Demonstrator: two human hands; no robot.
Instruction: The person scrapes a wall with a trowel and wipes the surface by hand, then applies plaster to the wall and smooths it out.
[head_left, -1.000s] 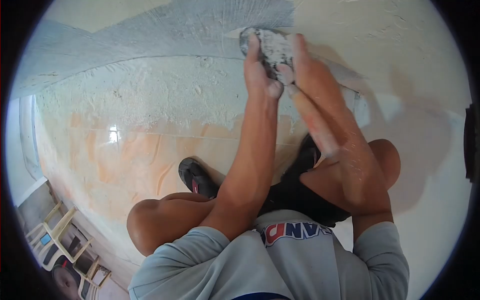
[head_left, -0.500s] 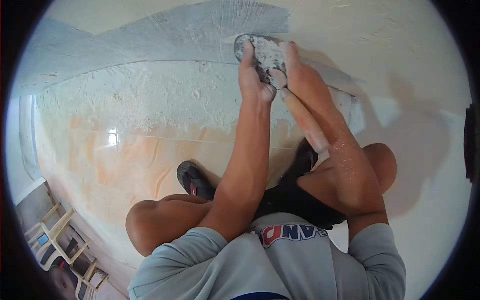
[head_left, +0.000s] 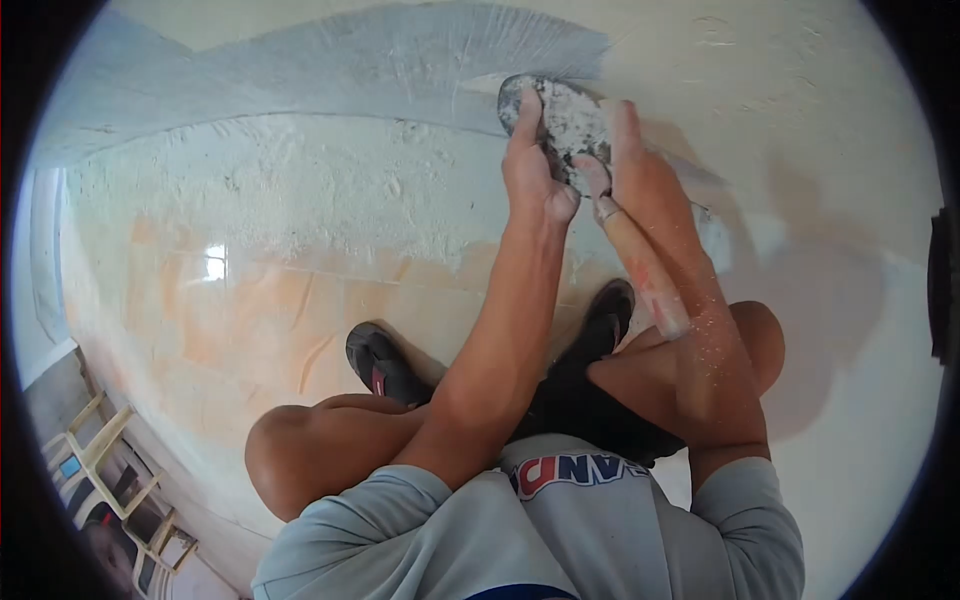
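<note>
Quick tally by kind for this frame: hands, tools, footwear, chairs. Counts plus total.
Hands: 2, left hand and right hand, both on the tool
Tools: 1, plaster-caked trowel with a wooden handle
Footwear: 2, black sandals
Chairs: 1 clearly, pale wooden chair
Total: 6

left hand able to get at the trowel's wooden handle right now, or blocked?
Probably yes. The left hand already presses on the trowel blade, and the wooden handle runs bare just beside it; the right hand rests on the blade end, not along the handle.

Home under reno: plaster-dusted tile floor (head_left: 300,300), half-skimmed wall (head_left: 780,90), plastic chairs (head_left: 110,470).
</note>
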